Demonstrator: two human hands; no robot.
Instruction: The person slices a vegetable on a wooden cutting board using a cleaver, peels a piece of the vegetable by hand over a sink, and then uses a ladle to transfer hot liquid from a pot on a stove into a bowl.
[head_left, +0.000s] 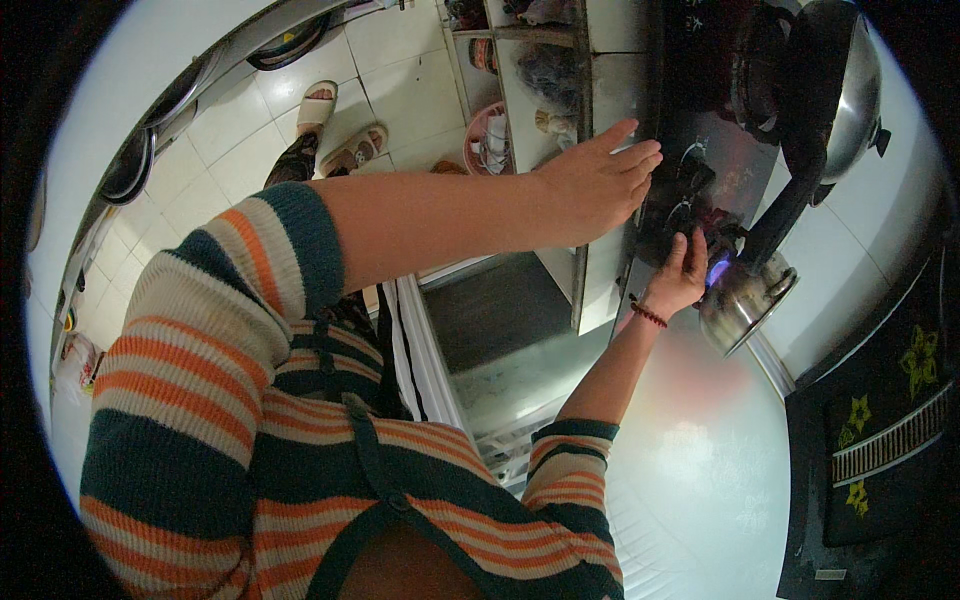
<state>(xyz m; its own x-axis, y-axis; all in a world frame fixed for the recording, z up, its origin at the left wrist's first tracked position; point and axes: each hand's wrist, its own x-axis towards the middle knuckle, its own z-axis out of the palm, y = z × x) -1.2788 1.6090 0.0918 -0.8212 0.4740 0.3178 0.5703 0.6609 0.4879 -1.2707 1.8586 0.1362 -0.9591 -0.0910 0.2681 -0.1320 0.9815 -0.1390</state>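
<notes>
My left hand reaches across with its fingers extended, over the front edge of a dark glass gas stove. It holds nothing visible. My right hand, a red bead bracelet at its wrist, is beside a lit burner, thumb and fingers raised and apart, with nothing seen between them. A blue-violet flame burns just beyond the fingertips. Next to the flame is a stainless steel pot with a loop handle. A dark long handle runs between this pot and a large domed steel lid or pan.
Open shelves under the stove hold plastic bags and a pink basket. A pale, glossy counter lies right of my right forearm. A black panel with yellow flowers stands at the far right. My sandalled feet are on white floor tiles.
</notes>
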